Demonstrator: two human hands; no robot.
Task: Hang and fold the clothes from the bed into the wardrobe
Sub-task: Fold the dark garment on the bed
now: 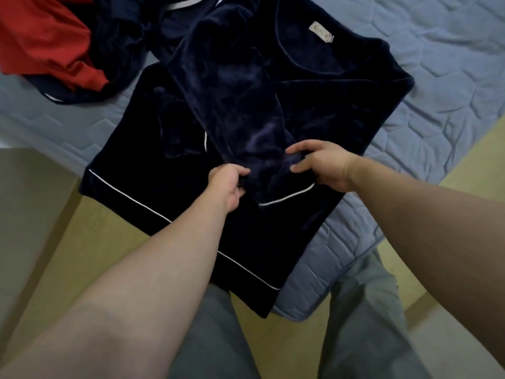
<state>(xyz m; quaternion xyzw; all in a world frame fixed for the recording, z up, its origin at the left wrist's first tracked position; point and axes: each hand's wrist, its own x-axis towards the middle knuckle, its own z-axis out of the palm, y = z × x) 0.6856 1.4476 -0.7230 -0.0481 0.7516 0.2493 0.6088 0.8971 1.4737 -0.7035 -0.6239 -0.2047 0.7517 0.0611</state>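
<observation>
across the near corner of a blue quilted mattress (451,64) lies a navy velvet top (341,110), spread flat with its neckline at the far end and its hem hanging a little past the mattress edge toward the person. a pale label (321,32) shows inside the top's neckline. thin white piping (136,200) runs along the top's hem. 1 long sleeve (232,105) is folded over the top's body, running slantwise from the top's far-left shoulder down toward the middle of its near half. the sleeve's cuff, edged with the same white piping, rests on the top just short of the hem.

both hands meet at that cuff end. the left hand (228,184) pinches the sleeve's left edge, with the thumb over the fabric and the fingers curled beneath. the right hand (319,165) grips the sleeve's right edge, its thumb and curled fingers closed on a fold of the velvet. the 2 hands sit near each other with the sleeve's width between them.

beyond the top's far-left corner another navy garment (123,36) with white trim lies rumpled, touching the top, and a red garment (41,42) lies partly over it, further left. below the top's hem the person's grey trousers (363,310) and a yellowish floor (109,228) show.
</observation>
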